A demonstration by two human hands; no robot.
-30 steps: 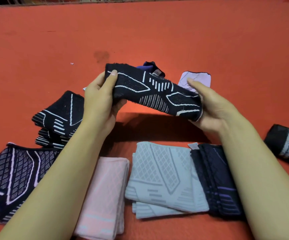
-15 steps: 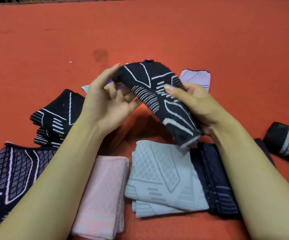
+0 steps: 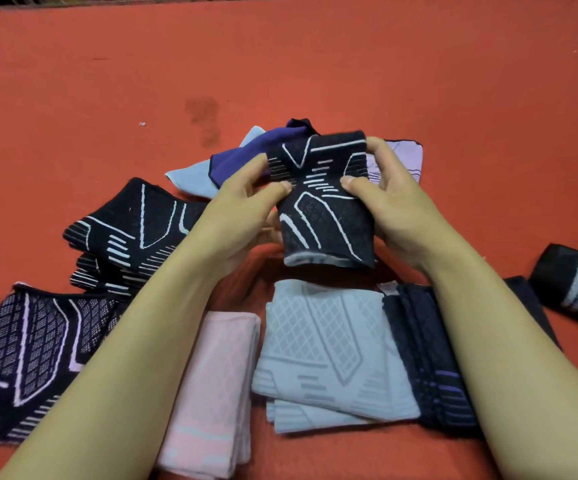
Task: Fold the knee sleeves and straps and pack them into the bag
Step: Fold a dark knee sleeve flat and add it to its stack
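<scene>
A black knee sleeve with white lines is held upright above the red surface, doubled over on itself. My left hand pinches its left edge between thumb and fingers. My right hand grips its right edge, thumb on the front. Below it lie folded sleeves: a grey one, a pink one and a dark navy one. No bag is visible.
Black-and-white sleeves are stacked at the left, with a black-and-lilac one nearer me. Purple, pale blue and lilac pieces lie behind my hands. A black striped strap sits at the right. The red mat stretches far back.
The black sleeve went from stretched out sideways between both hands to folded in half and held upright. Both hands came closer together.
</scene>
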